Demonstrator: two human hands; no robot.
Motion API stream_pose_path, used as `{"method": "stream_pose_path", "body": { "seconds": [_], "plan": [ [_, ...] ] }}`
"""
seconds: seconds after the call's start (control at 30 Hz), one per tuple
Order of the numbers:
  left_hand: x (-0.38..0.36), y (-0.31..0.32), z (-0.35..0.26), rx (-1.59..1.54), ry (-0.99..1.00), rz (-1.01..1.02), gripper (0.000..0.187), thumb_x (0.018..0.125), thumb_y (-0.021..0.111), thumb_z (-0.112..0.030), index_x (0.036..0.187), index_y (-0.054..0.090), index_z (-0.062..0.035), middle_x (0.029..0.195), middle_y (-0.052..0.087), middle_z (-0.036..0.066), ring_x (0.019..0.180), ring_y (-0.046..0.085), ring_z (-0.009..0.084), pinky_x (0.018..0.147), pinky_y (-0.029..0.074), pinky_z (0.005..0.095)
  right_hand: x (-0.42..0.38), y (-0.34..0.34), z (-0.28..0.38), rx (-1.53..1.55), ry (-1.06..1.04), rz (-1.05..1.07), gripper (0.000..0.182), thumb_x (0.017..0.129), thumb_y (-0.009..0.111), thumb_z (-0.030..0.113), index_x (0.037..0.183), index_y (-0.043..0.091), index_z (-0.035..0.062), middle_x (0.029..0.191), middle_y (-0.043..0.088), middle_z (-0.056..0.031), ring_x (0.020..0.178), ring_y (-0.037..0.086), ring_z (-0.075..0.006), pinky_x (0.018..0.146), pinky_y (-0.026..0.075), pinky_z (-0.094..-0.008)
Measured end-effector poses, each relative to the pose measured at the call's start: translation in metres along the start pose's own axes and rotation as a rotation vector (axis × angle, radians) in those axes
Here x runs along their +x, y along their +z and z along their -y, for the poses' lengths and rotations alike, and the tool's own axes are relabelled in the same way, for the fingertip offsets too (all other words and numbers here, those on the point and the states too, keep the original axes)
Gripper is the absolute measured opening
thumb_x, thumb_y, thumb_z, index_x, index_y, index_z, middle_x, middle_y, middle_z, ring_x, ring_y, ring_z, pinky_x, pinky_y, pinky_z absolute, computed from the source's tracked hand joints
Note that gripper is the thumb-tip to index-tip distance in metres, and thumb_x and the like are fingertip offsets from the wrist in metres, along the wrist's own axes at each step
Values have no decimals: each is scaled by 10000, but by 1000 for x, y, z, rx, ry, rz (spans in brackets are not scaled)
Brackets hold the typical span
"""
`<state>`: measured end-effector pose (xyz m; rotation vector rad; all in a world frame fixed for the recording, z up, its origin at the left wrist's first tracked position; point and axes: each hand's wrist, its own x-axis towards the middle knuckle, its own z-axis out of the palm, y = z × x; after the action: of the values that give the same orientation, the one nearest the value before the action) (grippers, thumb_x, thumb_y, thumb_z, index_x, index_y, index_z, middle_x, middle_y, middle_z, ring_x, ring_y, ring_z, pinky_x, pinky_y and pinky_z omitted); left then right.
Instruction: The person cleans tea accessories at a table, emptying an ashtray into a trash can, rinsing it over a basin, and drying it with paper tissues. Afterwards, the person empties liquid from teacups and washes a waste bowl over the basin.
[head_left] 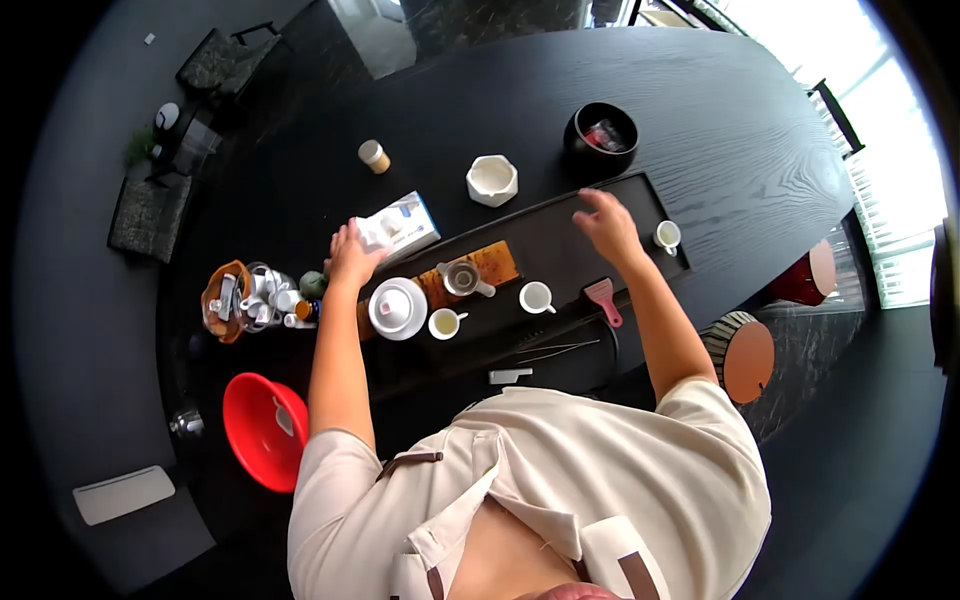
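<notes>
Left hand (350, 255) grips a white packet (385, 232) at the tray's (560, 235) left edge. Right hand (605, 225) hovers loose-fingered, empty, over bare tray surface.

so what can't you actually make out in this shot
- Head view: what the left hand grips, if anything; it covers one end of the white box, whose print is too small to read.
- Right hand above the dark tray: contact cannot be told.
- Contents of the black bowl: too small.
- Small items in the cluster beside the tray: too small and crowded.
- Frame corners: blacked out by the lens.
</notes>
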<state>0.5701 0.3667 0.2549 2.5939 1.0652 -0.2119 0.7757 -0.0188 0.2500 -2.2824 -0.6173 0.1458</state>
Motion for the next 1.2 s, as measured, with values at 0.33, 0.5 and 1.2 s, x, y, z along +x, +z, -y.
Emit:
{"method": "stream_pose_path", "body": {
  "seconds": [0.33,0.5,1.2],
  "plan": [
    [-208,40,33,-352,-24,-451,361,817,638,-106,1172,600,-48,1121,625,152,1059,583,311,931,451,390,138,6,-90,-512,174,47,379,729,731,192,1082,616,116,1184,588,-79,1101,586,-270,872,500,-398],
    [-320,97,47,-529,-395,-392,174,841,621,-78,1000,675,-30,903,700,106,814,669,196,722,525,313,136,5,-101,-533,21,11,279,707,746,194,929,600,109,1053,632,-60,1006,613,-287,774,502,-419],
    [-462,329,173,-1053,-746,29,380,779,723,-183,1111,623,-24,976,665,107,910,629,194,816,503,318,-123,-55,128,-366,-735,197,244,682,751,118,869,615,40,823,613,-86,677,604,-292,587,472,-375]
  ]
}}
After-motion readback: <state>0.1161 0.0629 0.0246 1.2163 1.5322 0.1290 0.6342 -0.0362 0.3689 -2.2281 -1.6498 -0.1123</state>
